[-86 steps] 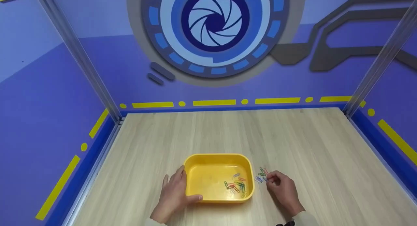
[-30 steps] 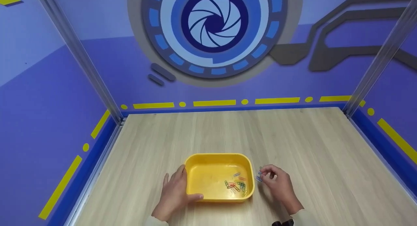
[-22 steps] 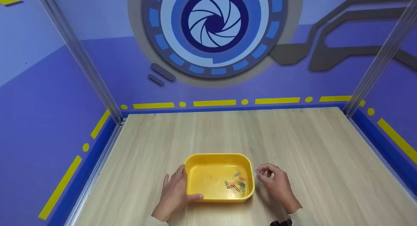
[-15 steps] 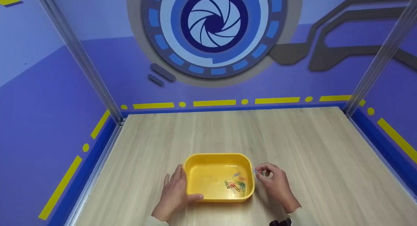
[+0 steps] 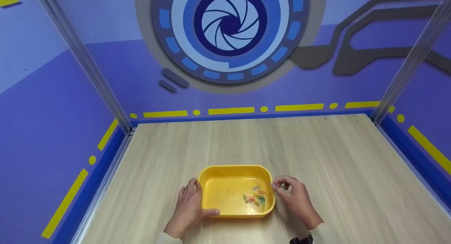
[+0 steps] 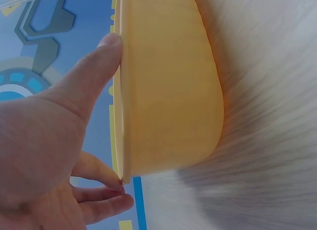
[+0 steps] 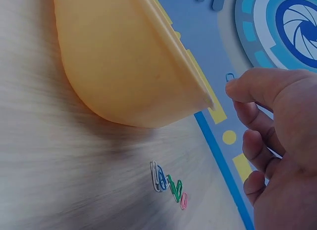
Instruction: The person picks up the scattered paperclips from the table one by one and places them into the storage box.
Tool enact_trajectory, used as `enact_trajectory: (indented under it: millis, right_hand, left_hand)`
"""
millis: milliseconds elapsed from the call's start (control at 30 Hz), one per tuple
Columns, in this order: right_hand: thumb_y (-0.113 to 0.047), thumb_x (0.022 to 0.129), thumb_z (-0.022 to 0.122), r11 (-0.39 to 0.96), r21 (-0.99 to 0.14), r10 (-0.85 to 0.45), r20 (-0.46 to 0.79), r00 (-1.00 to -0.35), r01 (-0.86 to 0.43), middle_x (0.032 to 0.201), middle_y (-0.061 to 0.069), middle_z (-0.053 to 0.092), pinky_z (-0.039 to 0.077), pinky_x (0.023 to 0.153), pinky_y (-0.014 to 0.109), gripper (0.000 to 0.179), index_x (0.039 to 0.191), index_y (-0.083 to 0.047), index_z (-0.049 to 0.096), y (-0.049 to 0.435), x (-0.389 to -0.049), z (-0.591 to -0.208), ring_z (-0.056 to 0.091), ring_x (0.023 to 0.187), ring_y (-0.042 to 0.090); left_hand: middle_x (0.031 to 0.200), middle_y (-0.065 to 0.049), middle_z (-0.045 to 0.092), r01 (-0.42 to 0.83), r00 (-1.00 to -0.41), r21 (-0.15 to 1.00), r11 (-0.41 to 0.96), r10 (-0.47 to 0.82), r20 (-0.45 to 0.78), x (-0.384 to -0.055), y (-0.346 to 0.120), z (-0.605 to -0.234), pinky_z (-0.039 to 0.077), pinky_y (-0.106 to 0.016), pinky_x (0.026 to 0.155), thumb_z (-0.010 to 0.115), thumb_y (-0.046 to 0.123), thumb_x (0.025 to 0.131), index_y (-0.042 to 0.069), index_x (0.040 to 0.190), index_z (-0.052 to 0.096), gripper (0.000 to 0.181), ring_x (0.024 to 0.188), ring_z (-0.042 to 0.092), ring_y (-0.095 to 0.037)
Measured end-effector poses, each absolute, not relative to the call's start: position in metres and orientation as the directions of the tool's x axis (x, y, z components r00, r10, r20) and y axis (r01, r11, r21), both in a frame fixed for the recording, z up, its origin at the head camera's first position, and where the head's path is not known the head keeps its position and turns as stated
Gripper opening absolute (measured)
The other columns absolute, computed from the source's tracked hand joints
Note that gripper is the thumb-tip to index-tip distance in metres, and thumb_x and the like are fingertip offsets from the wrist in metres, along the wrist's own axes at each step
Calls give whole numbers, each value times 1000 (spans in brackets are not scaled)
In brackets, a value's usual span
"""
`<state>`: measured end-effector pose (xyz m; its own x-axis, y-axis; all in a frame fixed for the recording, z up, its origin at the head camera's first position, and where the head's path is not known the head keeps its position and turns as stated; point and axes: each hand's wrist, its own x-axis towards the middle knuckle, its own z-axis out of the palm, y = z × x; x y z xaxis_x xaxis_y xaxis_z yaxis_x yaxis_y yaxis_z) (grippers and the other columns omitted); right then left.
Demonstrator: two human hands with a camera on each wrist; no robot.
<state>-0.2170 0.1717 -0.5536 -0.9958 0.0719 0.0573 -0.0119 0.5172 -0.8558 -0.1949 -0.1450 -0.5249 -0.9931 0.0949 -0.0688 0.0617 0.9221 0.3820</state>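
A yellow plastic box (image 5: 232,214) stands on the table, with several coloured paper clips (image 5: 252,200) lying toward its right end. My left hand (image 5: 188,206) grips its left front corner, thumb on the rim and fingertips at the left side, as the left wrist view also shows. Just outside the right rim, my right hand (image 5: 295,199) pinches a small blue paper clip (image 7: 229,77) between thumb and index finger, above rim height. In the right wrist view, white and blue clips (image 7: 157,176), green clips (image 7: 175,188) and a pink clip (image 7: 184,201) lie on the table beside the box.
The light wooden table (image 5: 169,149) is enclosed by blue-purple printed walls (image 5: 197,89) at the back and both sides. Metal corner posts (image 5: 84,61) rise at the back corners. A dark band (image 5: 303,239) sits at the right wrist.
My right hand has picked up a clip from the loose ones on the table and moved left with it to the box's right rim. The left hand stays on the box.
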Motion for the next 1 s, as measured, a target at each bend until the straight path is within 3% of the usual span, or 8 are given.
enact_trajectory:
  millis: [200, 433, 667, 1000]
  right_hand:
    - [-15, 78, 71, 516, -856, 50, 71, -996, -35, 77, -9, 59, 40, 73, 28, 14, 78, -26, 64, 165, -216, -555, 50, 82, 15]
    - [-13, 78, 70, 532, -846, 17, 36, -999, -21, 77, -11, 58, 40, 69, 22, 16, 77, -27, 64, 158, -214, -556, 49, 80, 11]
    - [-17, 76, 72, 544, -838, -23, 19, -1000, -28, 76, -11, 57, 39, 70, 24, 12, 77, -26, 65, 153, -214, -556, 49, 80, 12]
    - [-15, 78, 71, 511, -859, 20, 48, -999, -31, 85, -10, 59, 42, 71, 24, 14, 90, -20, 67, 157, -215, -560, 49, 81, 12]
  left_hand:
    - [132, -18, 34, 134, -989, 382, 914, 145, -2, -193, -147, -526, 28, -47, 105, 79, 58, 52, -12, 130, 41, 111, 118, 41, -32]
    - [134, -14, 34, 113, -990, 400, 909, 139, -35, -194, -148, -524, 30, -47, 104, 79, 58, 53, -8, 128, 45, 106, 118, 39, -29]
    - [136, -14, 34, 114, -990, 383, 917, 137, -32, -194, -147, -525, 33, -46, 100, 78, 59, 52, -8, 129, 44, 108, 118, 40, -29]
    - [137, -12, 35, 104, -992, 367, 924, 123, -29, -193, -144, -524, 36, -44, 96, 78, 60, 51, -2, 133, 42, 109, 112, 43, -26]
